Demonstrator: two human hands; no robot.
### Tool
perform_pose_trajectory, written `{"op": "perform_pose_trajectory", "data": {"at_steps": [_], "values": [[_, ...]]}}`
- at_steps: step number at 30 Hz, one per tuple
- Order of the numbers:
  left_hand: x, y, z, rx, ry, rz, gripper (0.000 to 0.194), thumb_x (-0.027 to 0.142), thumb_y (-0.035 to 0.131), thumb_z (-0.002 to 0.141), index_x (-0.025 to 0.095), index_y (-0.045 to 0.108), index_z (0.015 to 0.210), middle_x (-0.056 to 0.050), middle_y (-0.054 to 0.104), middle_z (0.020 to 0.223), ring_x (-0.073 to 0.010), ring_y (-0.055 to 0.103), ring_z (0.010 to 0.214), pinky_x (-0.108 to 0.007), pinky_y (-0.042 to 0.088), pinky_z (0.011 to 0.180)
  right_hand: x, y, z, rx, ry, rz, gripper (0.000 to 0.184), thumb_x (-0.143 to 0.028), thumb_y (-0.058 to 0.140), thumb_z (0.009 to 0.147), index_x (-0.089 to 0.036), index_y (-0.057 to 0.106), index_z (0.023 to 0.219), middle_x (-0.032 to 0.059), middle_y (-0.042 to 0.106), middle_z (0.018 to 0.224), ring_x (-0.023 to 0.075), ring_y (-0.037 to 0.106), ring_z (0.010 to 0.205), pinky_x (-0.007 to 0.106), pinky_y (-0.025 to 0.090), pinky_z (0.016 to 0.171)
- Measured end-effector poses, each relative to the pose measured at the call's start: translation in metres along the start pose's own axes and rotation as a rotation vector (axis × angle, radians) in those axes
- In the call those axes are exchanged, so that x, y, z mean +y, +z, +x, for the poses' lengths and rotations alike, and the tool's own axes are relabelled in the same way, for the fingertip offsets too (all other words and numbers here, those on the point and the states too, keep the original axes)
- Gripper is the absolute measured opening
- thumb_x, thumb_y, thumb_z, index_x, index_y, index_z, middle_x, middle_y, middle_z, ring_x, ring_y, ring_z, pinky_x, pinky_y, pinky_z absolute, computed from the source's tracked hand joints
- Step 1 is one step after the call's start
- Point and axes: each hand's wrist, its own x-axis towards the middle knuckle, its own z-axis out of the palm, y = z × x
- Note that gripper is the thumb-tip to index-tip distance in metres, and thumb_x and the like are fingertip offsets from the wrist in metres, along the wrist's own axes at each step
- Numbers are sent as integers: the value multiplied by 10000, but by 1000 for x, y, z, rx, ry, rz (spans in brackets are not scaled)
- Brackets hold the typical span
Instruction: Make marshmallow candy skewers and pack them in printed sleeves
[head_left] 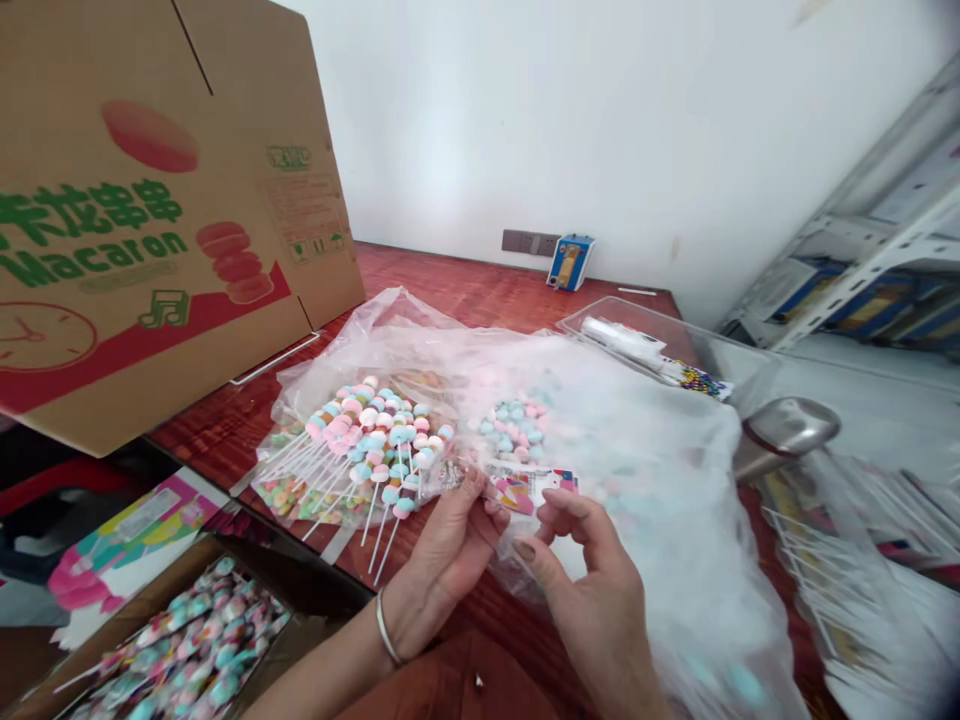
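Item: one printed wrapper (516, 493), between my hands, above the red table (442, 590). Probably nearly weightless, limp and slippery (thin film, by its look); best taken at an edge, fingertips only.
Left hand (457, 535): thumb and fingertips pinched on its left end.
Right hand (600, 590): thumb and forefinger parted, near the right end, gripping nothing that I can see.
Adjacent: stick candies (375, 430), heaped left, likely light, crushable, safest by the sticks; loose candies (516, 425), beyond the wrapper, probably soft, wanting a gentle pinch.
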Motion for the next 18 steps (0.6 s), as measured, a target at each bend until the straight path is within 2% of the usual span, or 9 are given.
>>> {"op": "perform_pose_trajectory", "data": {"at_steps": [3,5,7,10,12,14,18], "values": [[3,-3,0,-16,-31,-52,325,270,844,673,160,599,854,34,596,678,-69,528,535,-203,471,531,-10,3,-4,71,-252,-77,340,-260,665,871,-214,544,1185,35,587,994,179,575,920,335,458,898],[4,-6,-1,-31,-38,-50,319,277,839,681,161,602,861,32,599,688,-72,534,549,-206,475,544,-15,5,-6,45,-332,-133,308,-235,638,886,-215,564,1184,76,559,1131,208,547,1065,367,438,967],[4,-9,-4,-38,-17,-14,317,282,845,670,159,605,836,32,597,691,-78,540,568,-205,470,550,-16,8,-8,-14,-326,-179,297,-248,635,888,-210,580,1177,101,527,1230,236,507,1163,389,431,993],[6,-11,-10,-52,52,87,317,277,859,641,152,611,793,29,591,688,-87,548,601,-201,465,568,-15,12,-10,-108,-269,-194,191,-232,592,913,-206,610,1102,106,535,1265,239,516,1172,396,448,981],[8,-11,-15,-74,54,142,319,262,868,621,145,625,792,28,590,692,-79,536,596,-193,456,568,-12,15,-11,-149,-250,-162,144,-187,522,943,-209,629,1036,94,564,1241,217,546,1142,378,465,962],[11,-13,-20,-88,30,173,319,255,871,612,138,637,796,17,602,722,-82,541,618,-197,463,595,-9,18,-12,-176,-246,-141,173,-163,488,954,-213,646,1001,84,591,1206,203,570,1107,357,476,938],[18,-27,-29,-48,100,190,293,236,865,615,145,613,737,11,607,756,-101,564,699,-218,481,692,-8,25,-13,-184,-304,-162,121,-180,547,930,-220,661,937,52,670,1003,197,608,952,336,471,864]]}}
